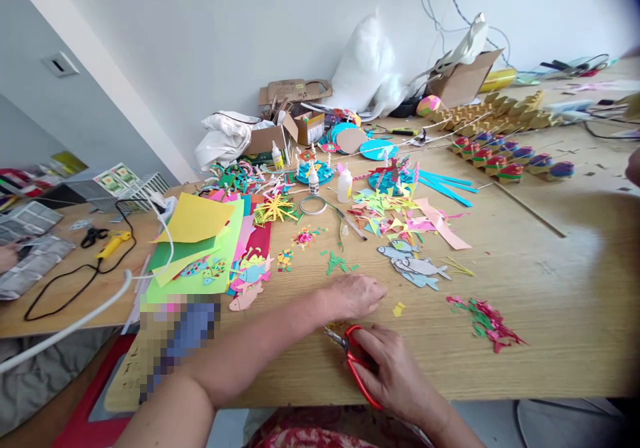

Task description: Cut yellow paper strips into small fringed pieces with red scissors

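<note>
My right hand grips red-handled scissors near the table's front edge. Their metal blades point left, over small brownish-yellow bits. Stretched across the table, my left hand rests low with its fingers curled; whatever they may hold is hidden. A small yellow paper scrap lies just right of it. Beyond that hand are grey-blue paper fish and small green paper bits. Pink and green paper clippings form a pile to the right.
Coloured paper sheets and paper fish lie at left. Glue bottles stand mid-table among blue discs and paper strips. Painted egg-carton pieces sit far right. A white cable crosses at left, near another person's hand.
</note>
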Demonstrator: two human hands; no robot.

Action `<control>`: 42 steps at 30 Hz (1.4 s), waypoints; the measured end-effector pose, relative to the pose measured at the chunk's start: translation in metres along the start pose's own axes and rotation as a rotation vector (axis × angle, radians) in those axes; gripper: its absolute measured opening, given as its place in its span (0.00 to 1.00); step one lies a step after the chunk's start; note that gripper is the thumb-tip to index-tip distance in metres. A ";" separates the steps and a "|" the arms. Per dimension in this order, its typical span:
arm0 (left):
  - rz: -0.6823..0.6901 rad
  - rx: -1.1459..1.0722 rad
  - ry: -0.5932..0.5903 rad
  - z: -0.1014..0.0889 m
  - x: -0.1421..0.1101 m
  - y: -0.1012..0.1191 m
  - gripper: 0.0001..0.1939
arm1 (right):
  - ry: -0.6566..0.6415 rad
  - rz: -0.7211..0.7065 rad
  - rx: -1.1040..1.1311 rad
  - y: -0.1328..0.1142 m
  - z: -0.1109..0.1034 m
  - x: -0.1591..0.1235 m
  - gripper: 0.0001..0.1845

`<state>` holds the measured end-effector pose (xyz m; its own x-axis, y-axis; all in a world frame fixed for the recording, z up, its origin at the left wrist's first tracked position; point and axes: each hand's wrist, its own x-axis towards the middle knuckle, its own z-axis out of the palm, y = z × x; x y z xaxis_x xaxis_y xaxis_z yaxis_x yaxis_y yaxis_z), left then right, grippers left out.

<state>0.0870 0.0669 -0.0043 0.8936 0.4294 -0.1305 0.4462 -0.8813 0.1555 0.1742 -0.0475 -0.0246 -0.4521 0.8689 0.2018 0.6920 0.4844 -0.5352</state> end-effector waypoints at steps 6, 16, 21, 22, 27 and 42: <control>-0.009 -0.034 0.037 0.003 -0.002 0.000 0.05 | 0.037 -0.016 0.012 0.001 0.000 -0.001 0.11; -0.048 -0.055 0.063 0.007 -0.001 0.003 0.07 | 0.060 -0.010 0.033 0.000 -0.002 -0.001 0.12; -0.074 -0.074 0.068 0.000 -0.007 0.003 0.07 | 0.072 -0.001 0.029 0.001 -0.001 -0.001 0.12; -0.078 -0.079 0.072 -0.002 -0.009 0.002 0.08 | 0.070 0.000 0.027 0.001 -0.001 -0.001 0.13; -0.061 -0.098 0.090 -0.002 -0.013 0.004 0.06 | 0.070 0.002 0.023 0.002 0.000 -0.001 0.13; 0.008 -0.127 0.092 0.013 0.001 -0.007 0.04 | 0.162 -0.024 0.046 0.004 -0.001 -0.005 0.10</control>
<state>0.0839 0.0708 -0.0178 0.8954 0.4435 -0.0395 0.4360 -0.8554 0.2798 0.1801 -0.0499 -0.0271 -0.3693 0.8639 0.3425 0.6540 0.5034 -0.5647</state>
